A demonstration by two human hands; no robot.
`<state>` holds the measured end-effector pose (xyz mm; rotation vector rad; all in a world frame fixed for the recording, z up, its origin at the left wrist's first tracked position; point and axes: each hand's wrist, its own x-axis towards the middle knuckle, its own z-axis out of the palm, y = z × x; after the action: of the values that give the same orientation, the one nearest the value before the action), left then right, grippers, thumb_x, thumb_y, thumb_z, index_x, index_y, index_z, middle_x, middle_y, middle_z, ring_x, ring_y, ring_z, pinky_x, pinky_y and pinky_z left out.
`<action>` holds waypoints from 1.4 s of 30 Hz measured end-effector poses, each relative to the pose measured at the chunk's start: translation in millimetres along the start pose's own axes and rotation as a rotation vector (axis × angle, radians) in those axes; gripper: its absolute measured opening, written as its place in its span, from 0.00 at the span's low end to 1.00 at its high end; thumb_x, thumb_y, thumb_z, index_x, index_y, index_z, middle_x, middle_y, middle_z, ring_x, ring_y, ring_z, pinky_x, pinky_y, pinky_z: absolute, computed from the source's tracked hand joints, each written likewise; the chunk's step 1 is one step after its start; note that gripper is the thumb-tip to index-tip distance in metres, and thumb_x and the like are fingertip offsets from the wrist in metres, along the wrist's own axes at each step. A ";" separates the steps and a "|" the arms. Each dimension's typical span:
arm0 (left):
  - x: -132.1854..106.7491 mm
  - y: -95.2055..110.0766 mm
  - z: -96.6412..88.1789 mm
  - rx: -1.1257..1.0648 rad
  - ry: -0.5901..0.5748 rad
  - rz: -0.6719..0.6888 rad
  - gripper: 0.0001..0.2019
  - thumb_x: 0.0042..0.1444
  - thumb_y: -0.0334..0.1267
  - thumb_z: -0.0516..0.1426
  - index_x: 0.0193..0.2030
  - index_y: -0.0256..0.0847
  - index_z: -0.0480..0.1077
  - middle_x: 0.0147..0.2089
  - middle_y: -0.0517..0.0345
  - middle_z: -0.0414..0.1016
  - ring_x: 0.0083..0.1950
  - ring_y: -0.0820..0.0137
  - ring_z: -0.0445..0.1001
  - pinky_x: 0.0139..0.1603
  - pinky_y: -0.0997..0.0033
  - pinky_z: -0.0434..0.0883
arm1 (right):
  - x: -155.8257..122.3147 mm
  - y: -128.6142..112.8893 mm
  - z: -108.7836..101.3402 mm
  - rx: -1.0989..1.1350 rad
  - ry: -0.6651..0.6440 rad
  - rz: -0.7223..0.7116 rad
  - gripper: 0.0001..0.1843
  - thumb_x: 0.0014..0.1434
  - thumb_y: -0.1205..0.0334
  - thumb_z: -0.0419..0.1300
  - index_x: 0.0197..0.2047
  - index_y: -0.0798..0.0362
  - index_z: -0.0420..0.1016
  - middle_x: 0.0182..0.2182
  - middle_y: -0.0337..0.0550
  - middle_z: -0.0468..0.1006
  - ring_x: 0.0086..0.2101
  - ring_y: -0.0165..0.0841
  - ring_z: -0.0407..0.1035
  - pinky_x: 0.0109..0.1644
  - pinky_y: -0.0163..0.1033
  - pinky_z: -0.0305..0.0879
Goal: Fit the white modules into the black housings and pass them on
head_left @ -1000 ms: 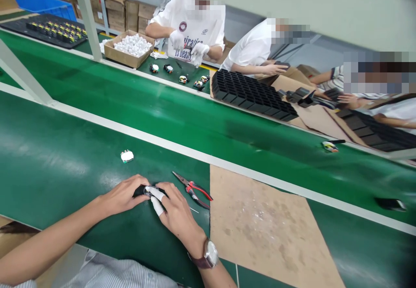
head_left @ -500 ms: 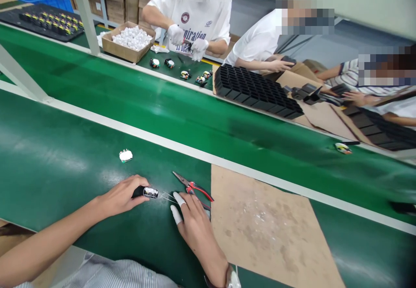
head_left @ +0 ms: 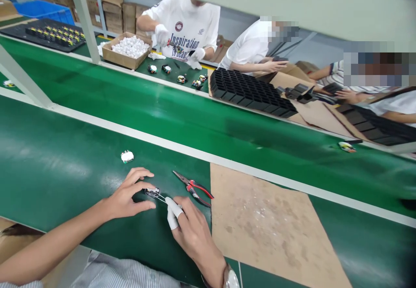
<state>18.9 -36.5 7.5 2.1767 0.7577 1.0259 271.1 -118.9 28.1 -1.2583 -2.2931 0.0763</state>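
In the middle of the green worktop stands a small black housing [head_left: 152, 191], its oval open end showing white and metallic parts inside. My left hand [head_left: 131, 194] is beside it, thumb and fingers apart around its left side; the index fingertip is close to the rim, and I cannot tell whether it touches. My right hand [head_left: 191, 223], with white covers on two fingers, pinches metal tweezers [head_left: 161, 198]. Their tips reach the housing's open end. Beyond my right hand lie red-and-black needle-nose pliers [head_left: 193, 187], jaws slightly apart. A white-topped small electronic assembly [head_left: 127, 156] lies past my left hand.
Right of the pliers lies a stained brown cardboard sheet [head_left: 260, 218]. A pale rail [head_left: 156, 139] separates the worktop from a green conveyor belt [head_left: 182, 110]. Across it, co-workers handle parts near a box of white pieces [head_left: 125, 58] and a black housing stack [head_left: 250, 93].
My left hand has loosened from the black housing, its fingers now spread. My right hand has moved slightly left, bringing the tweezers to the housing's open end. The camera view has shifted a little.
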 end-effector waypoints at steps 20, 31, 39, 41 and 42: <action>5.4 3.7 -11.6 -0.148 0.087 0.020 0.11 0.64 0.28 0.64 0.51 0.45 0.80 0.58 0.48 0.77 0.63 0.56 0.70 0.65 0.46 0.69 | 10.4 -14.8 -1.1 0.233 0.081 0.075 0.21 0.69 0.75 0.55 0.62 0.53 0.69 0.48 0.52 0.75 0.45 0.39 0.74 0.46 0.42 0.77; 6.8 -4.8 -14.7 0.057 0.144 0.062 0.08 0.66 0.28 0.62 0.50 0.42 0.77 0.52 0.48 0.79 0.58 0.58 0.75 0.60 0.50 0.74 | -3.0 4.9 5.9 0.172 0.096 0.195 0.20 0.71 0.71 0.54 0.63 0.51 0.70 0.48 0.50 0.76 0.46 0.38 0.76 0.50 0.42 0.77; 6.0 -0.4 -12.5 0.496 -0.077 0.326 0.16 0.65 0.38 0.66 0.56 0.36 0.74 0.55 0.42 0.80 0.58 0.52 0.77 0.53 0.53 0.76 | -19.6 31.7 29.8 -0.073 0.076 0.181 0.18 0.70 0.72 0.53 0.60 0.55 0.72 0.47 0.52 0.77 0.45 0.42 0.76 0.48 0.47 0.78; 8.6 1.7 -11.3 0.561 -0.099 0.367 0.15 0.66 0.38 0.66 0.55 0.34 0.74 0.54 0.42 0.81 0.56 0.52 0.78 0.51 0.54 0.76 | -21.3 32.8 32.9 -0.074 0.071 0.178 0.18 0.70 0.73 0.53 0.59 0.55 0.73 0.47 0.52 0.77 0.45 0.43 0.76 0.47 0.47 0.78; 10.1 2.6 -10.6 0.581 -0.107 0.381 0.14 0.66 0.38 0.65 0.55 0.33 0.75 0.53 0.42 0.81 0.55 0.53 0.79 0.51 0.54 0.76 | -22.0 33.2 33.6 -0.074 0.066 0.177 0.18 0.69 0.73 0.52 0.58 0.56 0.73 0.46 0.52 0.77 0.45 0.43 0.76 0.47 0.47 0.78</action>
<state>16.4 -28.1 19.5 2.9381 0.6602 0.9326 290.6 -111.2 -19.5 -1.4774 -2.1424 0.0117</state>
